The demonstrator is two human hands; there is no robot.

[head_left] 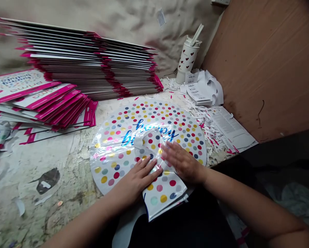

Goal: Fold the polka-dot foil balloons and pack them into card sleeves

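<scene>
A flat round foil balloon [114, 160] with coloured dots and blue "happy" lettering lies on the worktable. On top of it is a shiny folded piece of dotted foil [162, 193], probably another balloon, its layered lower end jutting toward me past the table's front edge. My left hand [141, 175] rests on the folded foil's left side with fingers spread flat. Against its right side is my right hand [181, 162], fingers stretched out and slightly blurred. A pale strip [127, 224] hangs below the folded piece.
Tall stacked pink-and-white card packs [92, 65] stand at the back left, with looser packs [48, 103] before them. A white tumbler [188, 57], a label roll [204, 88], paper scraps [208, 132] and a printed sheet [229, 129] lie right. A brown board [268, 69] bounds that side.
</scene>
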